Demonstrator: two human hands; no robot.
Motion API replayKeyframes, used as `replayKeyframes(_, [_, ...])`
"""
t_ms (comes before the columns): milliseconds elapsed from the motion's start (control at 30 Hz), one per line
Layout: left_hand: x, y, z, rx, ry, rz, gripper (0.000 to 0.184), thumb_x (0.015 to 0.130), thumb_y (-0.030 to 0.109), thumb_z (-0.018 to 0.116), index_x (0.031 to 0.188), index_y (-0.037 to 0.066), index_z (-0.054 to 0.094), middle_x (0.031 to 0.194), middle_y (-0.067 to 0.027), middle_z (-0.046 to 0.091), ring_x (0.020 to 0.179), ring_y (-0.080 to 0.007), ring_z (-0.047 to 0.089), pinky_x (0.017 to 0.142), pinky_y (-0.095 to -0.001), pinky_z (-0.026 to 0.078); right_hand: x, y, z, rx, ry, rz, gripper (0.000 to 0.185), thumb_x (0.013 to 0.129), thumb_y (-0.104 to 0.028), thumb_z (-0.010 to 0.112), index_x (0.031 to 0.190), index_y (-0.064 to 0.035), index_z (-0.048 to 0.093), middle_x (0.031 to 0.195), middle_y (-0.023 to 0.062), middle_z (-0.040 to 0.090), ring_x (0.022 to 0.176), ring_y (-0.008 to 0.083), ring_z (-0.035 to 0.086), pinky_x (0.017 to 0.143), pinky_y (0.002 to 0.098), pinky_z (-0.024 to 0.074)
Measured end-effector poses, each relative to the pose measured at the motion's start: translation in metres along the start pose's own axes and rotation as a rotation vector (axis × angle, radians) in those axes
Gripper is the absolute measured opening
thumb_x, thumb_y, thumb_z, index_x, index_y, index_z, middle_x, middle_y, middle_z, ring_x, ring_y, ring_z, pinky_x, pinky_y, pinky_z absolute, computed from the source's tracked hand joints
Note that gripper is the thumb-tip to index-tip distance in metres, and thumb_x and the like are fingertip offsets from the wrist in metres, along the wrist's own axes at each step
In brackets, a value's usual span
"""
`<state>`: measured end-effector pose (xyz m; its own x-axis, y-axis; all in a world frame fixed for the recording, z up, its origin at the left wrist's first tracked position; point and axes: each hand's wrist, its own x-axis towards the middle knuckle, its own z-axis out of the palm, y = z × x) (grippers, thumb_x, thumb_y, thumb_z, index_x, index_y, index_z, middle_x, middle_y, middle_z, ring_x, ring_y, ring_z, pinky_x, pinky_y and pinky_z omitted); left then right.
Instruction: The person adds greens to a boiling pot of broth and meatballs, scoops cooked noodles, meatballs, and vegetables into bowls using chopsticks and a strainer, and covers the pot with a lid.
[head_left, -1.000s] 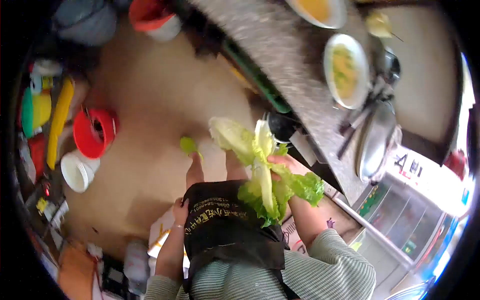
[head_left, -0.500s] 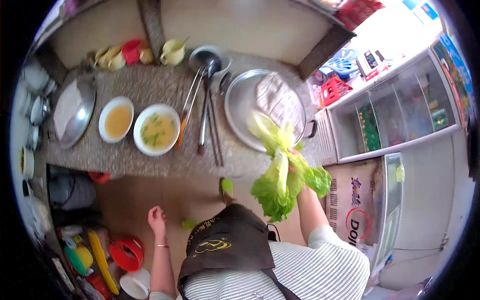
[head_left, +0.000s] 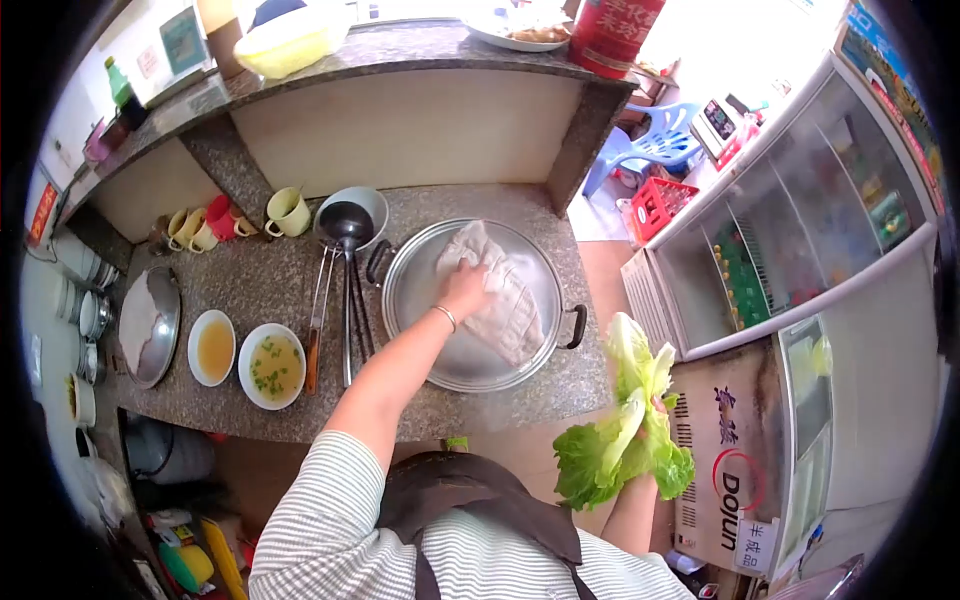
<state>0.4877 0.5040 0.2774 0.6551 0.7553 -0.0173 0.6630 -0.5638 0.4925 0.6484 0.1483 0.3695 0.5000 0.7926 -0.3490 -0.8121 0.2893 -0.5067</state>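
Observation:
A large round metal pot lid (head_left: 410, 330) lies over a pan on the counter, with a folded pale cloth (head_left: 512, 322) across it. My left hand (head_left: 466, 290) reaches over the lid, its fingers closed on the upper part of the cloth. Whether the lid's knob is under the cloth is hidden. Off the counter's right end, my right hand (head_left: 657, 408) holds a bunch of green leaf lettuce (head_left: 625, 445). The leaves cover most of that hand.
Left of the lid are a ladle (head_left: 347, 228), tongs (head_left: 318, 330), a bowl of soup with green bits (head_left: 272, 368) and a bowl of plain broth (head_left: 213, 348). Several cups (head_left: 288, 212) line the back. A glass-fronted cabinet (head_left: 790, 220) stands at right.
My left hand has come up from below the counter onto the cloth. My right hand, with the lettuce, has moved right, away from the lid. The view has tilted up.

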Motion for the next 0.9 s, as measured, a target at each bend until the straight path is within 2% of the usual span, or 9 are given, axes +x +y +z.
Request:
replayKeyframes(167, [0.008,0.000,-0.018,-0.031,0.036,0.069,0.045,0.063,0.031,0.069,0.101,0.008,0.060,0.108,-0.0218,0.050,0.092,-0.0363,0.057,0.082,-0.0426,0.047,0.003,-0.010,-0.020,0.035,-0.028,-0.001,0.030,0.086,-0.020,0.049,0.110,-0.0018,0.052,0.081,0.0108,0.063,0.056,0.0145,0.059,0.044,0.0231,0.0486])
replayKeyframes(400, [-0.041,-0.040,-0.178,-0.003,0.274,0.116,0.051,0.060,0.026,0.073,0.104,0.003,0.061,0.102,-0.0174,0.057,0.097,-0.0314,0.054,0.086,-0.0367,0.043,0.124,0.012,0.003,0.106,-0.284,0.506,0.026,0.088,-0.029,0.051,0.096,-0.0052,0.059,0.062,0.0067,0.060,0.041,0.0149,0.052,0.034,0.0272,0.0416])
replayKeyframes(500, [-0.096,-0.094,-0.235,0.018,0.362,0.027,0.048,0.061,0.022,0.073,0.102,0.002,0.061,0.097,-0.0160,0.056,0.092,-0.0298,0.055,0.082,-0.0339,0.044,0.159,0.057,0.037,-0.326,-0.336,0.292,0.032,0.087,-0.033,0.053,0.103,-0.0059,0.059,0.082,0.0057,0.062,0.064,0.0126,0.058,0.054,0.0281,0.0470])
replayKeyframes(567, [-0.135,-0.143,-0.258,0.038,0.436,-0.016,0.046,0.061,0.020,0.073,0.101,0.000,0.060,0.093,-0.0150,0.057,0.090,-0.0288,0.056,0.081,-0.0336,0.044,0.173,0.089,0.087,-0.477,-0.067,0.366,0.039,0.087,-0.036,0.054,0.111,-0.0046,0.055,0.099,0.0060,0.059,0.081,0.0177,0.059,0.067,0.0295,0.0483])
replayKeyframes(667, [-0.201,-0.207,-0.288,0.058,0.505,-0.139,0.045,0.061,0.018,0.072,0.101,0.000,0.060,0.091,-0.0143,0.057,0.088,-0.0280,0.056,0.080,-0.0327,0.044,0.204,0.139,0.097,-0.502,0.120,0.321,0.039,0.086,-0.041,0.054,0.105,-0.0079,0.059,0.091,0.0046,0.062,0.076,0.0178,0.060,0.065,0.0346,0.0495])
replayKeyframes(700, [-0.223,-0.229,-0.296,0.060,0.536,-0.176,0.045,0.062,0.018,0.072,0.101,0.000,0.059,0.090,-0.0142,0.057,0.087,-0.0276,0.056,0.080,-0.0326,0.043,0.193,0.144,0.120,-0.609,0.219,0.290,0.038,0.086,-0.040,0.054,0.105,-0.0071,0.058,0.094,0.0063,0.063,0.085,0.0198,0.061,0.077,0.0392,0.0485])
replayKeyframes(733, [-0.245,-0.248,-0.305,0.069,0.537,-0.232,0.044,0.062,0.017,0.071,0.101,0.000,0.059,0.091,-0.0141,0.057,0.087,-0.0273,0.056,0.080,-0.0326,0.043,0.204,0.155,0.114,-0.613,0.211,0.286,0.038,0.086,-0.040,0.054,0.105,-0.0071,0.058,0.094,0.0063,0.063,0.085,0.0198,0.061,0.077,0.0392,0.0485])
replayKeyframes(800, [-0.288,-0.280,-0.321,0.071,0.551,-0.293,0.044,0.062,0.016,0.070,0.101,0.000,0.059,0.092,-0.0139,0.057,0.088,-0.0269,0.056,0.081,-0.0326,0.043,0.242,0.171,0.086,-0.683,0.186,0.276,0.050,0.084,-0.041,0.056,0.116,-0.0024,0.051,0.114,0.0108,0.053,0.100,0.0223,0.053,0.083,0.0382,0.0435])
replayKeyframes(900, [-0.347,-0.327,-0.339,0.091,0.580,-0.420,0.045,0.062,0.016,0.069,0.102,-0.001,0.059,0.094,-0.0136,0.056,0.089,-0.0269,0.055,0.081,-0.0328,0.043,0.241,0.181,0.111,-0.676,0.173,0.198,0.043,0.084,-0.039,0.056,0.108,-0.0035,0.055,0.099,0.0092,0.058,0.090,0.0217,0.056,0.076,0.0382,0.0465])
